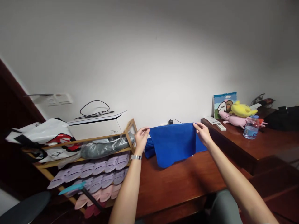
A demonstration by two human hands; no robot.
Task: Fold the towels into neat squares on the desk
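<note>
A blue cloth (174, 143) hangs stretched between my two hands above the wooden table (168, 186). My left hand (142, 137) pinches its upper left corner, and my right hand (202, 132) pinches the upper right one. The top edge is pulled nearly straight, while the lower edge droops with a rounded corner at the left. Behind it, on the table, lies a crumpled blue cloth (149, 148) at the left. More flat blue fabric (201, 145) shows at the right, partly hidden by the held cloth.
On the left stands a wooden rack (130, 127) with several purple slippers (100, 166) and a white box (95, 129). A raised wooden surface (261, 149) at the right holds a water bottle (251, 129), plush toys (243, 109), a remote (220, 126) and a picture (224, 101).
</note>
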